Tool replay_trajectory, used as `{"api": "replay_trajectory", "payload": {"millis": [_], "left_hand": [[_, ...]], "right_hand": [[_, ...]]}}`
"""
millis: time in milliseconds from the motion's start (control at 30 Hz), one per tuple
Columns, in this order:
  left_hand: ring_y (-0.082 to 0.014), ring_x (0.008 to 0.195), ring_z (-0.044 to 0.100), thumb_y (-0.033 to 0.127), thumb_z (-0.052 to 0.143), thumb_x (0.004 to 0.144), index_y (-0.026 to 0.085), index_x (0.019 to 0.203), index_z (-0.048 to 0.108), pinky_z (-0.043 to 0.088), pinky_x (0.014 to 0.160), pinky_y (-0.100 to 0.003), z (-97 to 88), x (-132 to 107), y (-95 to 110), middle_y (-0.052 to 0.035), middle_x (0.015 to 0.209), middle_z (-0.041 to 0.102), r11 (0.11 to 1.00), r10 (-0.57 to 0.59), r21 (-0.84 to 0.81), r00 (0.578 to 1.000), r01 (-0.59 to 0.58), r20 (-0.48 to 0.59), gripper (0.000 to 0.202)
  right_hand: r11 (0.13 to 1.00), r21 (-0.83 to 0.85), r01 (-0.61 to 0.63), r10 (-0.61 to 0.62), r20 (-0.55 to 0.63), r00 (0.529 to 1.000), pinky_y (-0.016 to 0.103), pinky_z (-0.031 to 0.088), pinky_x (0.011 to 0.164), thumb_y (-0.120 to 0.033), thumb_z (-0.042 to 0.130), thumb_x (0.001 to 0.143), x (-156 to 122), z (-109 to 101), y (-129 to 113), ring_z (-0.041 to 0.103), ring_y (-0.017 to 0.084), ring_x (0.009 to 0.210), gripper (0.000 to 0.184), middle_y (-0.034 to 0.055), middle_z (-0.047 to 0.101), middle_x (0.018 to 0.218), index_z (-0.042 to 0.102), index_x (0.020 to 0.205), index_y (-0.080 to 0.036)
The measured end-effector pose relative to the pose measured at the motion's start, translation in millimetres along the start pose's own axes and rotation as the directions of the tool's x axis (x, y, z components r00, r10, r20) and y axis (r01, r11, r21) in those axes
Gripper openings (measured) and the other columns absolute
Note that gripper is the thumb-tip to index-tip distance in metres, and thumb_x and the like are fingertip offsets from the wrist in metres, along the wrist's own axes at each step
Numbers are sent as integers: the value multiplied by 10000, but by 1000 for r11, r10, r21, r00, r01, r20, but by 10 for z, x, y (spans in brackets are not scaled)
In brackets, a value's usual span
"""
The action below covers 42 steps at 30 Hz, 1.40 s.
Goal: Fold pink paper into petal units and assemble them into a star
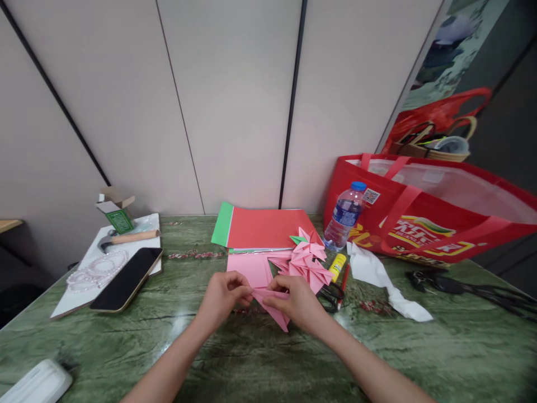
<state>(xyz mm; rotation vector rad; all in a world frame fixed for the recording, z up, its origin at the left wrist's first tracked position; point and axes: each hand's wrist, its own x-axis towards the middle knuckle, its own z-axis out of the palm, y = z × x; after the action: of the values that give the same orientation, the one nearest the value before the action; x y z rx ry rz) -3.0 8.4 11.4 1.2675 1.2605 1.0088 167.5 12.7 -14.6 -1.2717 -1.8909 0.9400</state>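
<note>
Between both hands is a folded piece of pink paper [274, 314], its pointed end hanging down toward me. My left hand [225, 295] pinches its left corner between thumb and fingertips. On the other side, my right hand [296, 299] grips the paper's upper right part with thumb and fingers. Just beyond lies a stack of flat pink paper [249, 268], partly covered by my hands. Folded pink paper flowers [308, 263] sit right behind my right hand, one with a green tip. Black-handled scissors [330, 296] show only in part beside that hand.
Red paper [271, 226] lies at the back. On the right are a yellow glue stick [337, 266], a red pencil [344, 280], a water bottle [344, 218], tissue [373, 268] and a red bag [419, 224]. Leftward are a phone [128, 280], a hammer [134, 237] and a small box [118, 218].
</note>
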Motion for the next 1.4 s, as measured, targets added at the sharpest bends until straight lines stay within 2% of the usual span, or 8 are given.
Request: {"api": "replay_trajectory", "payload": {"millis": [233, 367, 467, 567, 733, 833, 1000, 1400], "left_hand": [[-113, 397, 562, 235, 663, 604, 142, 624, 542, 438, 416, -199, 17, -43, 32, 27, 432, 584, 999, -46, 2, 998, 46, 34, 154], [-115, 412, 568, 259, 666, 619, 148, 704, 535, 450, 414, -208, 22, -55, 37, 42, 467, 570, 998, -28, -46, 997, 32, 77, 192], [-109, 422, 552, 260, 686, 597, 142, 734, 540, 446, 391, -204, 9, -34, 25, 43, 491, 564, 997, -6, -82, 999, 9, 38, 233], [-105, 433, 542, 259, 702, 568, 139, 712, 548, 445, 388, -202, -1, -16, 18, 42, 502, 565, 995, 19, -99, 1000, -19, -2, 243], [-76, 365, 491, 236, 693, 573, 134, 636, 557, 413, 384, -190, 36, -46, 37, 48, 461, 555, 998, 27, -56, 998, -23, 59, 182], [-79, 369, 497, 225, 690, 572, 137, 619, 557, 408, 390, -188, 82, -75, 45, 47, 451, 557, 997, 34, -68, 999, -31, 34, 166], [-94, 378, 503, 250, 691, 579, 142, 566, 559, 407, 403, -195, 128, -87, 16, 34, 429, 557, 998, 50, -43, 996, -54, -72, 171], [-102, 413, 504, 240, 662, 615, 135, 571, 581, 411, 425, -196, 121, -83, -25, 23, 450, 563, 997, 69, 22, 997, -68, -20, 140]], "right_hand": [[996, -87, 26, -23, 39, 999, 210, 327, 540, -212, 619, 666, 2, -13, 8, 516, 134, 600, 57, 0, 625, 643, 618, 649, -158], [986, -164, 38, -24, 86, 996, 201, 270, 500, -260, 598, 687, -9, -21, -18, 423, 105, 539, 181, -34, 504, 537, 537, 553, -156], [979, -195, 59, -32, 139, 990, 204, 224, 482, -291, 594, 695, -27, -29, -51, 359, 89, 517, 249, -54, 417, 521, 466, 526, -159], [982, -168, 88, -51, 215, 975, 212, 184, 464, -324, 560, 726, -48, -28, -73, 302, 79, 491, 313, -64, 348, 505, 404, 506, -166], [995, -3, 95, -90, 294, 952, 217, 134, 434, -296, 478, 767, -63, 13, -88, 213, 68, 466, 350, -67, 215, 503, 295, 493, -179], [996, 29, 88, -92, 252, 963, 220, 118, 423, -259, 473, 757, -65, 44, -110, 187, 65, 462, 368, -62, 180, 505, 251, 475, -180], [992, -85, 98, -86, 138, 987, 221, 130, 426, -239, 479, 746, -77, 82, -141, 215, 63, 448, 369, -61, 202, 482, 256, 459, -175], [965, -204, 164, -146, 104, 984, 210, 142, 429, -216, 478, 744, -82, 128, -104, 260, 63, 427, 323, -61, 247, 447, 345, 455, -161]]}}
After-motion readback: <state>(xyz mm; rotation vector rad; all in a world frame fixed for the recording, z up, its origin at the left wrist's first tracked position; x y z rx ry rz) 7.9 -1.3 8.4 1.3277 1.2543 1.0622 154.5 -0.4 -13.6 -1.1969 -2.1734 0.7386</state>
